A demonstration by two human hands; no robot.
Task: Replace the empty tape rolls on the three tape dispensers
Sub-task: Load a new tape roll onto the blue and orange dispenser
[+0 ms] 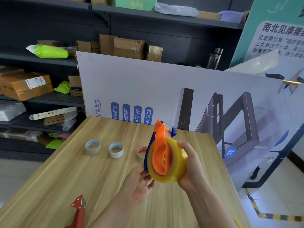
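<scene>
An orange and blue tape dispenser [160, 145] is held upright above the wooden table [98, 178], with a full yellowish tape roll [176, 163] on its hub. My right hand [190, 163] grips the roll from the right side. My left hand [139, 181] holds the dispenser's lower blue edge from below. Three empty cores lie in a row on the table behind: a beige one [93, 146], a white one [116, 149] and a red-rimmed one [141, 153], partly hidden by the dispenser. A red dispenser [79, 209] lies at the near left edge.
A large printed board [164, 89] leans upright along the table's far edge. Dark shelves [41, 60] with cardboard boxes and green packets stand behind and to the left. Floor with a yellow-black striped strip [279, 217] lies to the right.
</scene>
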